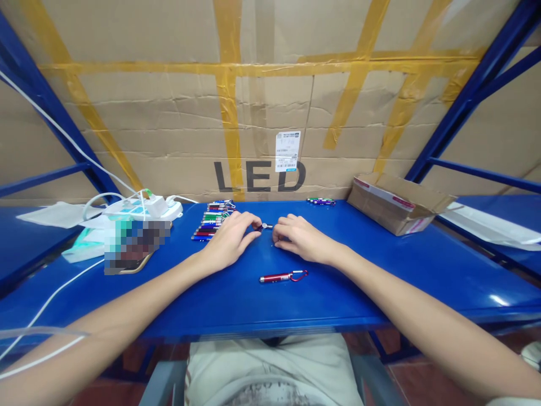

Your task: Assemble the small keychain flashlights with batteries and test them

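Observation:
A small dark piece with a silver end (266, 226) spans the gap between my two hands, mostly hidden by fingers. My left hand (231, 239) pinches it from the left side. The curled fingers of my right hand (302, 239) close round its right end. Nearer me, a red penlight (276, 278) with a red carabiner clip lies flat on the blue table (329, 304). Beside my left hand, several penlights (207, 230) in blue, red, green and dark colours lie in a stacked row, partly covered by that hand.
Green and purple penlights (321, 201) lie at the back edge. An open cardboard box (393, 206) stands at right. On the left are a phone (137, 251), a power strip (169, 211) with white cables, and a plastic packet (84, 242). A cardboard wall (177, 129) rises behind.

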A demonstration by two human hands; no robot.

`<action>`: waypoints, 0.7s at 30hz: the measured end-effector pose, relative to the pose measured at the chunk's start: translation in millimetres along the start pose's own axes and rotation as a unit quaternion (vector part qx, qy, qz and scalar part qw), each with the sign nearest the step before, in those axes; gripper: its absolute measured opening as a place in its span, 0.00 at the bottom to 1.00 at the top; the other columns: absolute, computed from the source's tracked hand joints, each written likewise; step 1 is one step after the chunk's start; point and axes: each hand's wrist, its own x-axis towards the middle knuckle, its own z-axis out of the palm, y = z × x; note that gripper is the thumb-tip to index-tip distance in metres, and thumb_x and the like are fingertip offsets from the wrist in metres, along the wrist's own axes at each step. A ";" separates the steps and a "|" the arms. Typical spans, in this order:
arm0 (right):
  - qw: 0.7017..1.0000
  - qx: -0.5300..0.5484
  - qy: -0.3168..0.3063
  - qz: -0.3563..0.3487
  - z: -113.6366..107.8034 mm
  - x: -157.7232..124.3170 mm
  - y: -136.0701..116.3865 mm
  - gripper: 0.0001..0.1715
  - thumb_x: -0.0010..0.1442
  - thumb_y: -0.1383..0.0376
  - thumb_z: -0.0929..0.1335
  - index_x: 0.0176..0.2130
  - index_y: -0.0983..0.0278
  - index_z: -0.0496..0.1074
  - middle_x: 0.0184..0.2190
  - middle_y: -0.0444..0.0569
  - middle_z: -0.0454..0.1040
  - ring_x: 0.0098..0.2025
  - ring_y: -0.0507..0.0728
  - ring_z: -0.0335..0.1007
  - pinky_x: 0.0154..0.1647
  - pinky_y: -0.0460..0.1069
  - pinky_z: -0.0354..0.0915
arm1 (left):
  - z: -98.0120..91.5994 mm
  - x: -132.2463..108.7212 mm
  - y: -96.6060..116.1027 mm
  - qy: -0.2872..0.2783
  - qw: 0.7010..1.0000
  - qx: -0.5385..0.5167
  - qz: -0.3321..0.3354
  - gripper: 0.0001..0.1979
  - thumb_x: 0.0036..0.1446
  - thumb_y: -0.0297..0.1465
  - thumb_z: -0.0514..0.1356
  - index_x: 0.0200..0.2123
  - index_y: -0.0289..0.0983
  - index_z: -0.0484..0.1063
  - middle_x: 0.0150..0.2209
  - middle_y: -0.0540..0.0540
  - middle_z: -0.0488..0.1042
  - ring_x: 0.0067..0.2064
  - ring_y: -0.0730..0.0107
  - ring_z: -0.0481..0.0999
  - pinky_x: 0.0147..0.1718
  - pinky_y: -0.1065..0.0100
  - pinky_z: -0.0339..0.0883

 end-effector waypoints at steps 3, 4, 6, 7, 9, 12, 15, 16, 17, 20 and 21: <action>1.000 -0.013 0.002 -0.008 -1.9 -1.0 -3.6 0.05 0.75 0.67 0.67 0.43 0.61 0.73 0.46 0.54 0.76 0.46 0.63 0.67 0.46 0.55 0.60 | -3.1 0.0 5.2 0.006 0.999 -0.019 0.036 0.08 0.78 0.36 0.55 0.52 0.40 0.71 0.51 0.43 0.79 0.51 0.56 0.74 0.55 0.55 0.68; 1.000 -0.014 0.009 -0.008 -2.8 -1.5 -4.4 0.06 0.76 0.66 0.66 0.44 0.61 0.72 0.46 0.54 0.76 0.45 0.63 0.67 0.45 0.55 0.60 | -4.0 -0.2 6.8 0.007 0.999 -0.025 0.047 0.09 0.79 0.35 0.54 0.53 0.40 0.71 0.52 0.42 0.78 0.52 0.57 0.74 0.55 0.55 0.68; 1.000 -0.007 0.028 -0.003 -4.6 -2.6 -4.4 0.07 0.78 0.66 0.63 0.44 0.60 0.70 0.45 0.54 0.76 0.44 0.63 0.66 0.44 0.55 0.60 | -5.2 -0.9 9.7 0.004 0.997 -0.034 0.063 0.09 0.79 0.35 0.53 0.54 0.40 0.70 0.53 0.42 0.78 0.53 0.57 0.74 0.56 0.55 0.67; 0.999 0.001 0.038 0.000 -5.5 -3.2 -3.7 0.07 0.78 0.65 0.62 0.45 0.60 0.69 0.44 0.53 0.75 0.43 0.62 0.65 0.44 0.54 0.60 | -5.7 -1.1 11.0 0.002 0.997 -0.037 0.068 0.09 0.79 0.35 0.53 0.54 0.40 0.70 0.54 0.41 0.78 0.53 0.57 0.74 0.56 0.56 0.67; 0.998 0.028 0.057 0.004 -6.8 -4.1 -1.1 0.08 0.79 0.65 0.61 0.44 0.59 0.67 0.42 0.51 0.75 0.42 0.62 0.64 0.43 0.54 0.60 | -6.3 -1.3 13.6 0.000 0.996 -0.041 0.077 0.09 0.79 0.34 0.52 0.54 0.40 0.70 0.53 0.41 0.78 0.52 0.58 0.74 0.56 0.56 0.67; 0.994 0.070 0.083 0.012 -7.7 -4.6 2.7 0.07 0.78 0.65 0.62 0.44 0.59 0.66 0.41 0.51 0.75 0.44 0.62 0.65 0.44 0.53 0.61 | -6.7 -0.3 17.6 0.011 0.995 -0.043 0.088 0.08 0.79 0.33 0.52 0.54 0.40 0.69 0.52 0.42 0.77 0.51 0.59 0.73 0.56 0.58 0.66; 0.990 0.092 0.100 0.025 -8.5 -4.1 2.8 0.03 0.75 0.65 0.65 0.44 0.60 0.68 0.41 0.50 0.75 0.45 0.61 0.67 0.45 0.53 0.62 | -6.5 1.2 20.9 0.020 0.994 -0.044 0.099 0.08 0.80 0.32 0.52 0.53 0.40 0.69 0.52 0.42 0.77 0.51 0.60 0.73 0.56 0.58 0.66; 0.990 0.097 0.103 0.028 -9.0 -3.9 2.0 0.02 0.74 0.66 0.66 0.44 0.60 0.68 0.41 0.50 0.76 0.45 0.61 0.67 0.45 0.52 0.62 | -6.5 1.4 21.5 0.020 0.994 -0.043 0.102 0.08 0.80 0.32 0.52 0.53 0.40 0.69 0.52 0.42 0.77 0.51 0.60 0.73 0.56 0.58 0.66; 0.989 0.101 0.106 0.030 -9.6 -3.7 1.0 0.01 0.72 0.67 0.67 0.43 0.60 0.69 0.41 0.50 0.76 0.45 0.61 0.68 0.45 0.52 0.62 | -6.4 1.4 21.7 0.020 0.993 -0.041 0.104 0.08 0.80 0.32 0.52 0.54 0.40 0.70 0.53 0.42 0.77 0.52 0.60 0.73 0.56 0.58 0.66; 0.984 0.122 0.123 0.031 -12.2 -3.3 -2.2 0.01 0.69 0.67 0.68 0.42 0.60 0.71 0.41 0.49 0.78 0.44 0.60 0.69 0.45 0.52 0.63 | -6.6 0.6 20.6 0.021 0.994 -0.035 0.102 0.09 0.80 0.33 0.52 0.54 0.41 0.70 0.53 0.42 0.78 0.52 0.59 0.74 0.56 0.57 0.66; 0.982 0.131 0.131 0.030 -13.2 -3.2 -3.0 0.01 0.69 0.67 0.69 0.42 0.60 0.72 0.40 0.48 0.78 0.43 0.59 0.69 0.45 0.52 0.63 | -6.7 0.2 19.9 0.021 0.994 -0.034 0.099 0.09 0.80 0.33 0.52 0.54 0.41 0.71 0.52 0.42 0.78 0.52 0.58 0.74 0.56 0.57 0.66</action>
